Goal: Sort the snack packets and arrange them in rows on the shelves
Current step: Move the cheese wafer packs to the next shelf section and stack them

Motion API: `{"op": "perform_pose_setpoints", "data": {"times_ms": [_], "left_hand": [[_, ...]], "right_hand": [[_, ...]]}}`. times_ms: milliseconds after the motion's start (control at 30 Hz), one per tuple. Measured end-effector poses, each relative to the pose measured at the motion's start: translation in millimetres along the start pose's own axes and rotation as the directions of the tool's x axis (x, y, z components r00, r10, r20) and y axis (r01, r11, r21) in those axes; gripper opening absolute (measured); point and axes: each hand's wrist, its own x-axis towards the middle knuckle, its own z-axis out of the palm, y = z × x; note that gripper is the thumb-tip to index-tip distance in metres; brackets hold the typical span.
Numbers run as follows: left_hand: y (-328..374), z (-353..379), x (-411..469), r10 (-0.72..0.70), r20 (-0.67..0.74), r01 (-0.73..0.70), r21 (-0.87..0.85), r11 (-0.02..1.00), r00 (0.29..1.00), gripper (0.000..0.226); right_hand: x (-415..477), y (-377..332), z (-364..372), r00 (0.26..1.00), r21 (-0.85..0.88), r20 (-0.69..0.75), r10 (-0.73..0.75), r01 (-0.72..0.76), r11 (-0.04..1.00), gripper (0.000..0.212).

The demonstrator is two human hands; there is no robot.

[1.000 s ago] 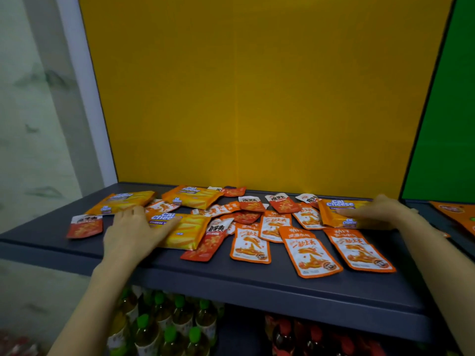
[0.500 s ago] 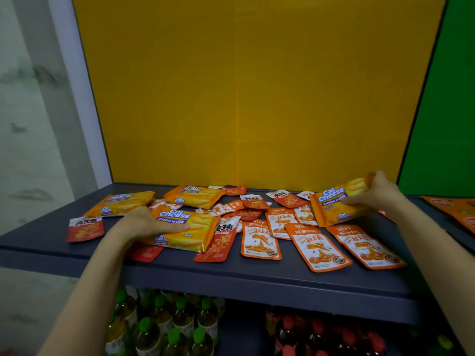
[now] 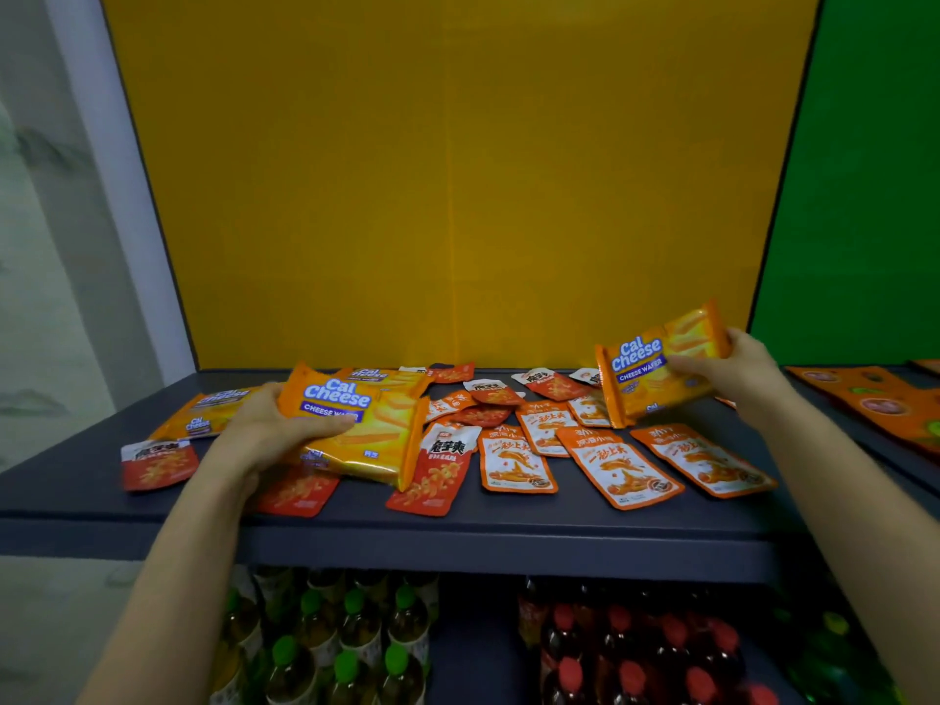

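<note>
A person is gripping one Cal Cheese wafer pack (image 3: 356,424) in the left hand (image 3: 269,429) and another wafer pack (image 3: 656,368) in the right hand (image 3: 732,374), above a shelf (image 3: 508,531) where mixed red packets (image 3: 437,465) and orange packets (image 3: 620,465) are lying scattered. Sorting seems barely begun; no rows are showing.

Four yellow-orange foil Cal Cheese wafer packets (image 3: 356,429) were in view: two lifted, two lying flat. Five flat orange plastic pouches with white panels (image 3: 618,468) could be counted. Small red pouches with white tops (image 3: 157,463) numbered about eight, several overlapped. Green-capped bottles (image 3: 346,664) and red-capped bottles (image 3: 630,674) below were too blurred to count.
</note>
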Motion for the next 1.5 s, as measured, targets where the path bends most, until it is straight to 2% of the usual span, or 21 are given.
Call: {"op": "perform_pose_setpoints", "data": {"times_ms": [67, 167, 233, 367, 467, 533, 600, 733, 933, 1167, 1500], "left_hand": [[1.5, 1.4, -0.6, 0.09, -0.094, -0.101, -0.12, 0.988, 0.992, 0.04], [8.9, 7.4, -1.1, 0.157, -0.212, -0.205, -0.23, 0.951, 0.965, 0.038], [16.9, 14.7, -2.1, 0.147, -0.225, -0.218, -0.334, 0.917, 0.963, 0.038], [34.6, 44.0, -5.0, 0.159, -0.092, -0.184, -0.453, 0.872, 0.983, 0.035], [49.9, 79.8, -12.7, 0.171, 0.049, -0.125, -0.492, 0.861, 0.984, 0.021], [62.0, 108.4, -20.1, 0.19, 0.12, -0.103, -0.514, 0.851, 0.974, 0.009], [74.0, 140.4, -28.6, 0.211, 0.174, -0.091, -0.525, 0.846, 0.962, 0.01], [101.2, 213.4, -61.4, 0.257, 0.305, -0.04, -0.571, 0.82, 0.917, 0.011], [137.0, 334.4, -130.9, 0.272, 0.446, 0.033, -0.566, 0.824, 0.853, 0.012], [172.1, 460.6, -219.2, 0.344, 0.538, 0.051, -0.588, 0.807, 0.769, 0.026], [228.0, 611.5, -312.6, 0.356, 0.693, 0.121, -0.538, 0.834, 0.627, 0.026]], "right_hand": [[-4.6, -0.3, -0.3, 1.0, 0.089, -0.016, 0.002, -0.001, 0.996, 0.054], [-14.8, -4.5, -5.2, 1.0, 0.261, -0.014, 0.02, -0.016, 0.965, 0.048], [-26.4, -10.0, -12.5, 0.999, 0.371, 0.007, 0.039, -0.039, 0.928, 0.035], [-60.0, -21.1, -38.9, 0.997, 0.48, 0.038, 0.063, -0.073, 0.874, 0.006], [-79.6, -20.5, -67.4, 0.995, 0.526, 0.005, 0.095, -0.083, 0.846, 0.016], [-88.4, -16.5, -92.4, 0.992, 0.549, -0.027, 0.126, -0.091, 0.831, 0.012], [-95.4, -10.4, -123.1, 0.99, 0.571, -0.04, 0.135, -0.088, 0.816, 0.005], [-112.1, 8.1, -194.7, 0.982, 0.561, -0.099, 0.158, -0.076, 0.824, 0.011], [-133.5, 43.8, -319.4, 0.946, 0.562, -0.206, 0.25, -0.095, 0.822, 0.004], [-156.0, 83.6, -454.1, 0.888, 0.497, -0.303, 0.345, -0.162, 0.852, 0.01], [-154.9, 116.6, -588.8, 0.828, 0.462, -0.423, 0.367, -0.151, 0.874, 0.007]]}}
